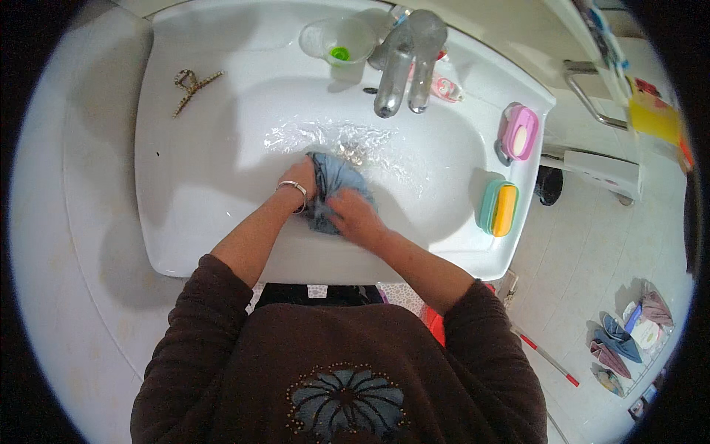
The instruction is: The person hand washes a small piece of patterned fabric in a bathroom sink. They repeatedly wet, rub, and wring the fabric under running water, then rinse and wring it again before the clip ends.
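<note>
A wet, bunched blue cloth [342,176] lies in the white sink basin [451,159], beside the shallow water [384,152]. My left hand [299,176], with a silver bracelet at the wrist, is closed on the cloth's left edge; its fingertips are hidden by the fabric. From the right, my right hand [356,216] presses curled fingers into the cloth's lower part, a little blurred by motion. Above the far side of the basin stands the metal faucet [396,74].
A clear cup [362,37] with a green piece stands behind the basin. A patterned hair claw [191,90] lies on the left ledge. On the right ledge sit a pink soap dish [522,122] and a green dish holding yellow soap [504,210]. Slippers [610,359] rest at lower right.
</note>
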Available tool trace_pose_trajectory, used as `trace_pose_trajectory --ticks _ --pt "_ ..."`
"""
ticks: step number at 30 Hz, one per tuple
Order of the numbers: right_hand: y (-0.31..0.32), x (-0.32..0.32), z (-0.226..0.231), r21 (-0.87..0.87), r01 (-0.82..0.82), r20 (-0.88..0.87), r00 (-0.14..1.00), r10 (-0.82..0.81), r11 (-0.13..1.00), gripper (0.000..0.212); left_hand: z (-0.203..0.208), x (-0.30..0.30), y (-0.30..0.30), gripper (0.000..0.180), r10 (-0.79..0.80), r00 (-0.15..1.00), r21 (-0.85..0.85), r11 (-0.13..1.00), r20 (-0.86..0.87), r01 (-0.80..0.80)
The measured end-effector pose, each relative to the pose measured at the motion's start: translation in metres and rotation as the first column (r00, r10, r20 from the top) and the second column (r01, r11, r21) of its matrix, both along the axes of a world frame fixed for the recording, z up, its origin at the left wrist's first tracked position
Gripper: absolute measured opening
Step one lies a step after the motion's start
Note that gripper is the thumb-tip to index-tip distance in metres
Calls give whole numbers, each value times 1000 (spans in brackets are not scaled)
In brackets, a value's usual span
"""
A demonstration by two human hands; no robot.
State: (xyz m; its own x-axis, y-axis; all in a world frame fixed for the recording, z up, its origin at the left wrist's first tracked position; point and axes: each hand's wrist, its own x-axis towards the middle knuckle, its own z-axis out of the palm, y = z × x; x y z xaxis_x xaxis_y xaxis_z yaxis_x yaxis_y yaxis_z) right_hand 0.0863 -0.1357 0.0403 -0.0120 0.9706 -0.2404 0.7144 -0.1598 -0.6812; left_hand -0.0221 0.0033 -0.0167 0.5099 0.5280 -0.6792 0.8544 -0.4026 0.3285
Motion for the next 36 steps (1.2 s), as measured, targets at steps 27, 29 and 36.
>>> trace_pose_trajectory --ticks 27,29,36 --pt "21 59 -42 -81 182 27 983 -180 980 49 20 -17 -25 35 -110 985 -6 994 136 112" --pt "11 41 -13 -7 -29 7 1000 29 1000 43 33 -8 -18 28 -114 992 16 993 51 114" --pt "-5 3 -3 89 -26 13 1000 25 996 27 -2 1 -8 32 56 998 -81 995 -10 -56"
